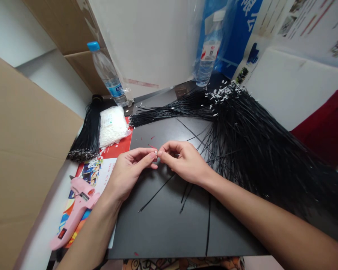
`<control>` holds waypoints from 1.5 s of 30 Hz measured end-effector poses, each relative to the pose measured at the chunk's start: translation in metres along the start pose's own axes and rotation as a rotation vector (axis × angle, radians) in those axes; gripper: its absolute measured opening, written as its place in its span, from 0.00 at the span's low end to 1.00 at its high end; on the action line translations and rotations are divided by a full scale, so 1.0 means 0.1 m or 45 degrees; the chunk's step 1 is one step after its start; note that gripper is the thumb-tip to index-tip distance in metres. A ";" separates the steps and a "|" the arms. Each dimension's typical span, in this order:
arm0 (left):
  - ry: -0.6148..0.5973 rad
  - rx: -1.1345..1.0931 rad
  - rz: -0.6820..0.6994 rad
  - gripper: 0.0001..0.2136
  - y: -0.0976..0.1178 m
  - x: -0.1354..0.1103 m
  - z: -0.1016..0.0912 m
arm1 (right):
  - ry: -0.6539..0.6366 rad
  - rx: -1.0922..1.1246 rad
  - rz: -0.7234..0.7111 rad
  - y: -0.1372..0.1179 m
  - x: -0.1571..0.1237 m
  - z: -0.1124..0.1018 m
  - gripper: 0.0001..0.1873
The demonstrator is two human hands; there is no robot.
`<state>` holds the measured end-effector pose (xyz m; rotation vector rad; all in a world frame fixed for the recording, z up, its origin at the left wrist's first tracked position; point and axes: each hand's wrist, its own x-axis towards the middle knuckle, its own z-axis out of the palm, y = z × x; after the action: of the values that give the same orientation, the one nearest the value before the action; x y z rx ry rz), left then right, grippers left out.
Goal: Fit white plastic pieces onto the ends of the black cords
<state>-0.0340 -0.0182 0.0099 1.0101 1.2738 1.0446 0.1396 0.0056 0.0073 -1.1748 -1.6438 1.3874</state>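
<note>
In front of me, my left hand (129,170) pinches a small white connector (156,153) between thumb and fingertips. My right hand (183,161) meets it there, its thumb and forefinger pressed together at the connector's other side; whatever is between them is too small to make out. Thin black wires (157,190) lie on the dark table (146,236) beneath and below my right hand. To the right spreads a large heap of black wires (242,131), many with white connectors (227,92) on their far ends.
A bag of white pieces (114,125) lies left, beside a tied bundle of black wires (88,131). A pink glue gun (76,212) rests on a printed red sheet (112,151). Two plastic bottles (108,77) (210,54) stand behind, and cardboard (25,157) rises at left.
</note>
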 end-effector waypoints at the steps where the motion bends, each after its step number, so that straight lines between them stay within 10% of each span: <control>1: 0.002 0.004 0.000 0.12 0.00 0.00 0.00 | 0.005 -0.003 0.005 0.00 0.00 0.00 0.07; 22: -0.099 0.159 -0.007 0.12 0.00 0.01 -0.03 | -0.022 -0.453 -0.283 0.05 -0.01 -0.02 0.09; 45: 0.005 0.388 0.144 0.11 0.04 -0.03 0.05 | 0.069 -0.486 -0.186 -0.01 -0.04 0.01 0.09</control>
<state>-0.0289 -0.0202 0.0150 1.3244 1.4209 0.9545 0.1400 0.0012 0.0078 -1.2579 -1.9687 0.9691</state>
